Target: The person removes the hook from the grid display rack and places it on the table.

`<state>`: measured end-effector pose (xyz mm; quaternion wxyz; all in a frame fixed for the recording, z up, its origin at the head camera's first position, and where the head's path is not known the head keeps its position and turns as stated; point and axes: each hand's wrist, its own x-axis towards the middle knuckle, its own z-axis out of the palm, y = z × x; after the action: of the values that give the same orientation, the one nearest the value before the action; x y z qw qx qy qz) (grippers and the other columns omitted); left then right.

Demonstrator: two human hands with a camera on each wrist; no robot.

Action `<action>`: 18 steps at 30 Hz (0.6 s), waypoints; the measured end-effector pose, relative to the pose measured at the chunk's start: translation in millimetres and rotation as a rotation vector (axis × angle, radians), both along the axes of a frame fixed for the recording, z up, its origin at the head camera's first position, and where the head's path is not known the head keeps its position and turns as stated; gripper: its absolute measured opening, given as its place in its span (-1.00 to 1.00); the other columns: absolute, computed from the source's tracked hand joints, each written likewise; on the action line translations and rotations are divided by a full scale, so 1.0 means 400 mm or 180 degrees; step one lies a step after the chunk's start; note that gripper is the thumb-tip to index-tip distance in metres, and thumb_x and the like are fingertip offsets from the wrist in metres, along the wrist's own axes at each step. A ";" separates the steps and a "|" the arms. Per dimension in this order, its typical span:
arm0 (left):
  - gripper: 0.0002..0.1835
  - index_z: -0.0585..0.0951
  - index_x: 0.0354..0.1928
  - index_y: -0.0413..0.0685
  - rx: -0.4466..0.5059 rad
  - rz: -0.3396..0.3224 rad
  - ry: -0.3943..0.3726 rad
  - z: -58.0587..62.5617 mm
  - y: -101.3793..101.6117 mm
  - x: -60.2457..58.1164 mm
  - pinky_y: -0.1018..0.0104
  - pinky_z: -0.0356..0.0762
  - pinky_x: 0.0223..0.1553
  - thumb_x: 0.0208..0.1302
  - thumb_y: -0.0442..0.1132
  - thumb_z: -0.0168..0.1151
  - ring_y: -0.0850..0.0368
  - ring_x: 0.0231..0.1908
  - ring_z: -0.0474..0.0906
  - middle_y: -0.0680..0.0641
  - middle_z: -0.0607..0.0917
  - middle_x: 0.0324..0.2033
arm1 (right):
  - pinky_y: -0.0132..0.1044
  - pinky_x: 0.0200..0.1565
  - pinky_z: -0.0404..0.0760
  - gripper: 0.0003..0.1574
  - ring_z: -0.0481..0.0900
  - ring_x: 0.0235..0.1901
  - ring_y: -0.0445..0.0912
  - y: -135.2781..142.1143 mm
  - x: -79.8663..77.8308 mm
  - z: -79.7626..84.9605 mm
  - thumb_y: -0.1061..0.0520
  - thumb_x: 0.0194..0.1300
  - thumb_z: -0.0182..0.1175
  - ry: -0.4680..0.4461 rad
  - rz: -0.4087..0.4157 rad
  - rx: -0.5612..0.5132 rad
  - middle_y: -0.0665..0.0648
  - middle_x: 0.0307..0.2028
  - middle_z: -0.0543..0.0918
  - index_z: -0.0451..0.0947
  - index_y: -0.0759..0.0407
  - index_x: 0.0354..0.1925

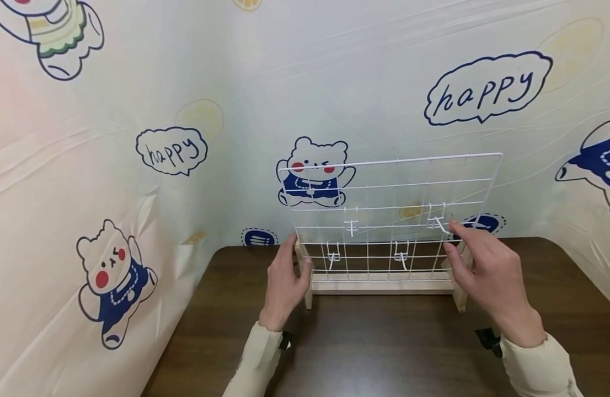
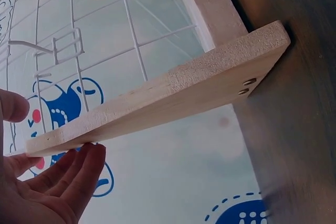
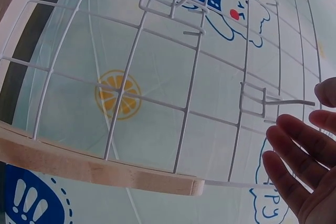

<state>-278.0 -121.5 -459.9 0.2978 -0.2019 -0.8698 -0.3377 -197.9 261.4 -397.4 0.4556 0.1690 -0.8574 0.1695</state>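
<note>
A white wire grid rack (image 1: 394,161) stands on a wooden base (image 1: 384,284) with a wooden upright at each side. My left hand (image 1: 282,281) is at the left upright (image 2: 189,72); its fingertips touch the outer face, while the thumb stays apart on the grid side. At the right, my right hand (image 1: 493,275) has loosely bent fingers near the upper right white hook (image 3: 289,102), holding nothing. Other white hooks hang on the grid: one upper left hook (image 1: 352,226), a lower left hook (image 1: 333,257) and a lower middle hook (image 1: 401,257).
The rack stands toward the back of a dark brown wooden table (image 1: 374,342). Behind and to the left hangs a pale printed curtain (image 1: 255,132) with bears, lemon slices and lettering. Two brass-coloured screws (image 2: 247,86) show low on the left upright.
</note>
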 end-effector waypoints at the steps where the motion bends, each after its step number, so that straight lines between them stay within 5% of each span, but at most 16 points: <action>1: -0.33 0.36 0.50 -0.08 0.0004 -0.0002 0.0006 -0.001 0.000 0.000 0.10 0.82 -0.09 0.38 -0.24 0.28 -0.03 0.05 0.73 -0.16 0.65 0.22 | -0.15 -0.40 0.60 -0.37 0.59 -0.45 -0.03 0.000 -0.001 -0.001 -0.13 0.52 0.07 -0.0012 0.0006 0.0001 0.35 -0.12 0.81 0.63 0.34 0.20; 12: -0.49 0.37 0.50 -0.10 -0.0067 0.0073 -0.0042 -0.002 -0.002 -0.003 -0.04 0.69 0.21 0.58 -0.30 0.06 -0.10 0.21 0.68 -0.18 0.61 0.33 | -0.01 -0.36 0.66 -0.41 0.61 -0.49 0.01 -0.005 -0.010 -0.003 0.11 0.28 0.30 -0.0019 0.0023 0.0006 0.35 -0.17 0.81 0.62 0.33 0.23; 18: -0.49 0.38 0.50 -0.08 -0.0051 0.0095 -0.0097 0.000 -0.003 -0.003 0.00 0.74 0.13 0.58 -0.30 0.09 -0.08 0.14 0.72 -0.18 0.61 0.33 | -0.09 -0.45 0.62 -0.45 0.56 -0.54 -0.01 -0.012 -0.015 -0.005 0.06 0.35 0.23 0.0094 0.0095 -0.0096 0.32 -0.22 0.81 0.63 0.31 0.22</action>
<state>-279.4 -122.6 -459.9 0.2878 -0.1860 -0.8799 -0.3293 -204.0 256.6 -399.6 0.4681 0.1774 -0.8453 0.1866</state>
